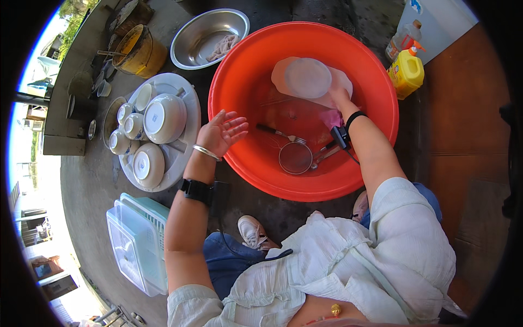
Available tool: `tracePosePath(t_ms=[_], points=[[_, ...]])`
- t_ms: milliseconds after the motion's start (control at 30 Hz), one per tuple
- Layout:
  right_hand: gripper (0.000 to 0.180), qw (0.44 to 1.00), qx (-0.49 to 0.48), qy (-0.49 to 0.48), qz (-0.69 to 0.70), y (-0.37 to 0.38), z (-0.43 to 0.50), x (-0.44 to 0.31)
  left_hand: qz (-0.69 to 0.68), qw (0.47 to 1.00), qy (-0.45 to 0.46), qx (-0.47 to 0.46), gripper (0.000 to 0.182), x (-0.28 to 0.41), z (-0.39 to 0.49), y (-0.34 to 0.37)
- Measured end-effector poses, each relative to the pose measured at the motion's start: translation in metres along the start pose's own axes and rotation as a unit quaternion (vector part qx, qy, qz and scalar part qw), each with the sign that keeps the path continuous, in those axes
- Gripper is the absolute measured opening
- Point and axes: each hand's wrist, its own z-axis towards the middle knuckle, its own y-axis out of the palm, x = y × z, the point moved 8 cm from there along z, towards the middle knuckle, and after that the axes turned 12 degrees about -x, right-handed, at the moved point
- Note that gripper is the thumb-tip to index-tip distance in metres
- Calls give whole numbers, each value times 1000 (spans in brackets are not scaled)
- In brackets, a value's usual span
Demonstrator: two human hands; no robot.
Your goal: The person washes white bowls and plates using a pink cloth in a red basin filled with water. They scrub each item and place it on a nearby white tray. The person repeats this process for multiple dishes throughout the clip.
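Note:
My left hand is held palm up at the left rim of a large red plastic tub, its fingers spread and nothing in it. My right hand reaches into the tub, at the edge of a pale, flat plastic piece. On that piece lies a round translucent lid or bowl. The right fingers are blurred, so their grip is unclear. A pink cloth is below the right wrist. At the tub's bottom are a dark-handled fork, a round mesh strainer and a spoon.
On the left, a round white tray bears several upturned bowls and cups. Below it stands a pale green plastic basket. A steel basin with a cloth and a yellow bucket stand behind. A yellow pump bottle is right.

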Motion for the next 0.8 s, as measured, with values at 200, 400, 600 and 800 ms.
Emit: tracePosePath(t_ms=[200, 400, 600, 800], points=[[37, 992, -37, 13, -119, 14, 25, -6, -141, 988, -63, 22, 34, -134, 77, 52], [23, 987, -150, 53, -39, 38, 40, 2, -166, 975, -75, 126, 26, -185, 87, 26], [24, 988, -139, -55, 48, 7, 42, -26, -143, 979, -55, 134, 27, -187, 95, 13], [25, 957, -279, -61, 47, 12, 11, -32, -155, 980, -58, 113, 65, -171, 111, 27]])
